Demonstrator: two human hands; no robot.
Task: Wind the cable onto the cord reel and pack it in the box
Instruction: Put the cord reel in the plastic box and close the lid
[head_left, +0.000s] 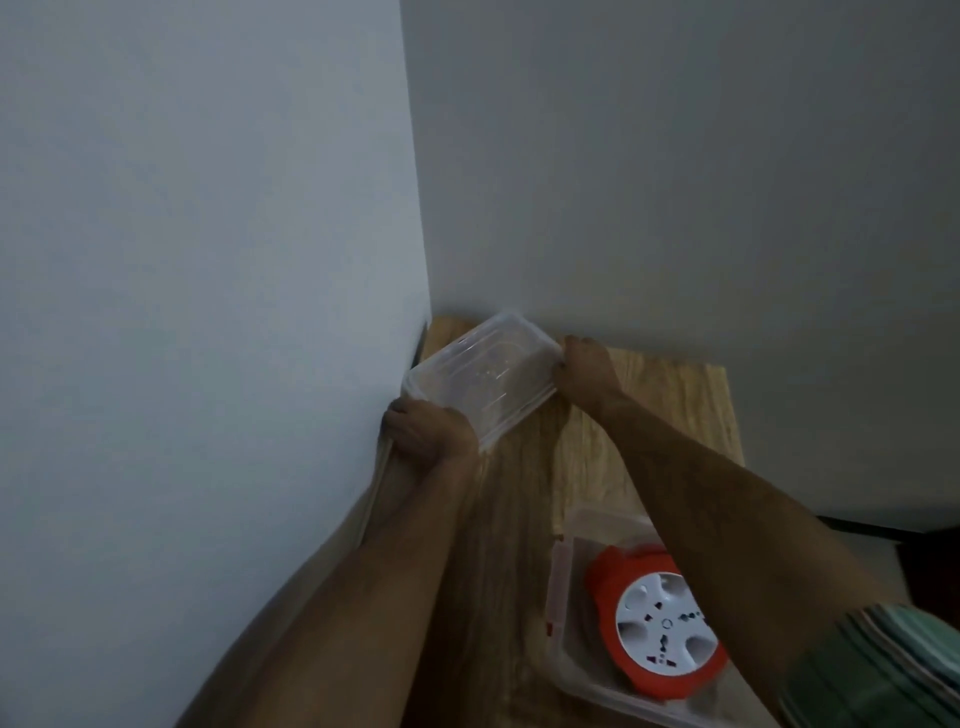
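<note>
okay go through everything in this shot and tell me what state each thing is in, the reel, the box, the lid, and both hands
cord reel: lying flat in the box, socket face up.
box: open, no lid on.
lid: off the box, tilted, held at both ends.
left hand: grips the lid's near end.
right hand: grips its far end.

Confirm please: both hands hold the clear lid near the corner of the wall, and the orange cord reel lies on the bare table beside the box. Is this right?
Not quite. The head view shows the orange cord reel lying inside the clear box, not beside it. The left hand and right hand do hold the clear lid.

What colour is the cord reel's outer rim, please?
Orange-red, around a white socket face; the cord reel shows in the head view.
</note>
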